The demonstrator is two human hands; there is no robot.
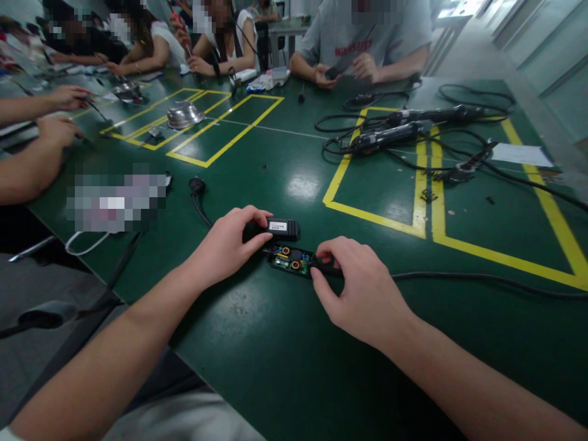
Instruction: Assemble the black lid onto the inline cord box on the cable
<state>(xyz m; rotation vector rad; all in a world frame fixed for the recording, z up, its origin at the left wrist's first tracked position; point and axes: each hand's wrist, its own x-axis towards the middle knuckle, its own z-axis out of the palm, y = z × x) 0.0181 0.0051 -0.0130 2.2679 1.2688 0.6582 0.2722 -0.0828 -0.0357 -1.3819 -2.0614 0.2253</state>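
My left hand (239,242) pinches the left end of a black plastic cover (283,229) with a white label, thumb on one side and fingers on the other. Just in front of it lies an open black housing (294,262), its green circuit board and copper-coloured coils showing. At the housing's right end my right hand (351,275) closes thumb and fingers around the part where a black cable (441,275) comes out. That cable runs right across the table. A black plug (197,185) on a cord lies beyond my left hand.
Two black electric screwdrivers (390,136) with looping cords lie at the right, near a heap of small screws (428,195). A metal bowl (184,114) stands at the far left. Yellow tape marks the green table (257,349). Co-workers sit along the far and left sides.
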